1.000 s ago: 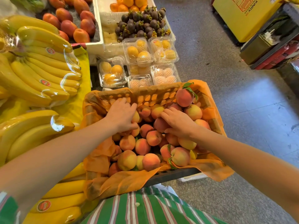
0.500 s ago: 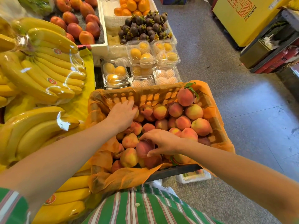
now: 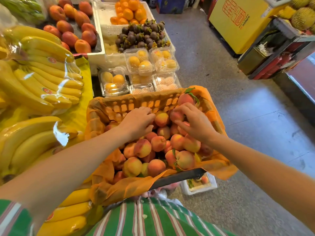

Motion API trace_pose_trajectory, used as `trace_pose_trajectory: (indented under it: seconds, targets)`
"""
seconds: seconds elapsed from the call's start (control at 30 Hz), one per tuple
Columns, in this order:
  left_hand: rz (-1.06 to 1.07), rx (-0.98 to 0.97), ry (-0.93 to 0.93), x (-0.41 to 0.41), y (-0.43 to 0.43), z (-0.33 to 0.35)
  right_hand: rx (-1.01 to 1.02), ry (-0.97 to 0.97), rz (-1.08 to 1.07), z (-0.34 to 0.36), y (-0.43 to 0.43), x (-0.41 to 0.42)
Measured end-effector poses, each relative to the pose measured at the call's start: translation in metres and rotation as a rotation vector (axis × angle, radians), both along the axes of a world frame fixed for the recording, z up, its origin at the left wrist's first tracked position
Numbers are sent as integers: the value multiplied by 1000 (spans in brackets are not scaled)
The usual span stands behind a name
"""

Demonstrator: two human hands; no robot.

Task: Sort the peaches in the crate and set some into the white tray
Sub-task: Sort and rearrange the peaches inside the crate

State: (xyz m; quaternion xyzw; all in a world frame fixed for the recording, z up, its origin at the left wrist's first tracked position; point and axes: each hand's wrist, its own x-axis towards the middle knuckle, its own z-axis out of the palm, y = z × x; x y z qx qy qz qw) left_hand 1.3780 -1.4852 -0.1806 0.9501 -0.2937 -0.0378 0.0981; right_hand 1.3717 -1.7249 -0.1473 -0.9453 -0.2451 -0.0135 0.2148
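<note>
A crate (image 3: 180, 176) lined with orange paper stands in front of me, piled with peaches (image 3: 158, 143). My left hand (image 3: 138, 121) lies palm down on the peaches at the crate's far left. Its fingers bend over them, and whatever is under the palm is hidden. My right hand (image 3: 194, 123) is at the far right of the pile. Its fingers and thumb curl round one peach (image 3: 176, 115), just below a leafy peach (image 3: 185, 99) on the rim. The white tray (image 3: 211, 186) sits on the floor beneath the crate's near right corner, with a peach in it.
Wrapped bananas (image 3: 42, 79) fill the stand on the left. Clear boxes of yellow fruit (image 3: 141, 62), mangosteens (image 3: 141, 34) and oranges (image 3: 131, 12) lie behind the crate. Grey floor stretches right toward a yellow box (image 3: 238, 24) and shelving (image 3: 276, 55).
My right hand has gone from the near middle of the pile to the far right corner and closed round a peach there. My left hand has stayed at the far left.
</note>
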Motion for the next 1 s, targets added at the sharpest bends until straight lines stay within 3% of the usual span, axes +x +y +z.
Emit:
trace_pose_trajectory:
  seconds: [0.13,0.3,0.5,0.8,0.9,1.0]
  targets:
    - [30,-78,161,8,-19,2,-26,-59,-245,9,-18,24]
    - [100,-135,357,19,-44,-11,-153,15,-311,-11,-16,46]
    - [210,-215,399,40,-71,-24,-257,27,-286,-28,-13,61]
    - [191,-206,278,54,-87,-43,105,94,-187,-12,-39,48]
    - [119,-224,217,58,-79,-40,222,144,-188,-4,-42,39]
    - [7,-229,274,60,-58,-26,289,234,-126,2,-40,28]
